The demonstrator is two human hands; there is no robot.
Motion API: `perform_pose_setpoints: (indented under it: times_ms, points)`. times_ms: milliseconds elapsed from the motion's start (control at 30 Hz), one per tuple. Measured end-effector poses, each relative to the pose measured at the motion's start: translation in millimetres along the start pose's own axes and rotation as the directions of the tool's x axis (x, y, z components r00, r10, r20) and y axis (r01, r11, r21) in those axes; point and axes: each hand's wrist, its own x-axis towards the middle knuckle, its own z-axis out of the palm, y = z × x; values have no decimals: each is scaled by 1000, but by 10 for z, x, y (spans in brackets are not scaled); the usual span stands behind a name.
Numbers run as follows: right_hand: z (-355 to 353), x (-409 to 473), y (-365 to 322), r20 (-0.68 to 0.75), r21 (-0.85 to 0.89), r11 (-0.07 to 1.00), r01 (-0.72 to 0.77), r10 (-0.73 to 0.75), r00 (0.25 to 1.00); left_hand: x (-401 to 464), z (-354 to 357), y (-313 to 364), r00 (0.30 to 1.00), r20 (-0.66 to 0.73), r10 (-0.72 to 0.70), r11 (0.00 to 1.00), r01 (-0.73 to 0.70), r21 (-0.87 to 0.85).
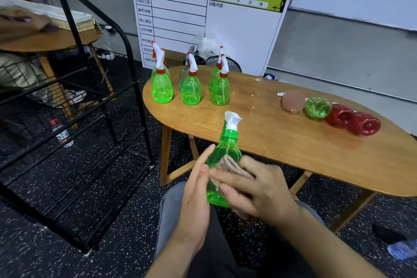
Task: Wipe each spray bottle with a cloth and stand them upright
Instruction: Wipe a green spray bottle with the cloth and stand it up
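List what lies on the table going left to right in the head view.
Upright green bottles → brown bottle on its side → lying green bottle → two lying red bottles.

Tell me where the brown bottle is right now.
In the head view, the brown bottle lies on its side on the table's right part, beside a lying green bottle.
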Motion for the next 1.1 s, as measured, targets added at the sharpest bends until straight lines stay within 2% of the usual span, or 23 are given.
perform_pose_setpoints:
  times_ms: [100, 200, 300, 400, 467, 533, 600, 700, 767, 833, 967, 1100]
  points:
    - [13, 163, 138, -76, 123, 953, -278, 288, 955, 1, 7, -7, 1000, -2, 14, 1000, -14, 12]
    - [64, 169, 161, -117, 153, 925, -348, 366, 923, -1, -5, -9, 1000, 0, 22, 1000, -22, 20]
    - [82, 60, 4, -101, 144, 956, -256, 272, 957, 6, -25, -16, 1000, -25, 4, 1000, -4, 1]
    - [77, -131, -126, 3, 61, 998, -34, 34, 999, 3, -38, -18, 1000, -11, -19, 1000, 18, -22]
    - [64, -234, -155, 69, -26, 993, 113, -111, 991, -8, -32, -1, 1000, 9, -17, 999, 17, -47]
    - [33, -254, -147, 82, -69, 981, 180, -175, 981, -23, -10, 27, 1000, 20, -14, 998, 15, -62]
    - [-1, -194, -108, 61, -60, 984, 170, -167, 984, -32, 18, 50, 1000, 18, -20, 998, 21, -57]
    - [-22, -21, 19, -29, -15, 1000, -8, 8, 1000, -31, 38, 59, 999, 11, -32, 999, 33, -32]
    - [-25, 88, 139, -86, 84, 974, -208, 216, 973, -41, 41, 65, 1000, 8, -26, 1000, 26, -5]
    - [-22, 154, 233, -92, 160, 934, -319, 336, 937, -58, 37, 64, 1000, 20, -6, 1000, 5, 30]
    - [-17, 181, 239, -55, 217, 920, -328, 346, 936, -84, 12, 70, 998, 56, 32, 996, -36, 75]
    - [-83, 186, 263, -132, 346, 857, -381, 446, 885, -91, 32, 79, 997, 79, 27, 999, -29, 25]
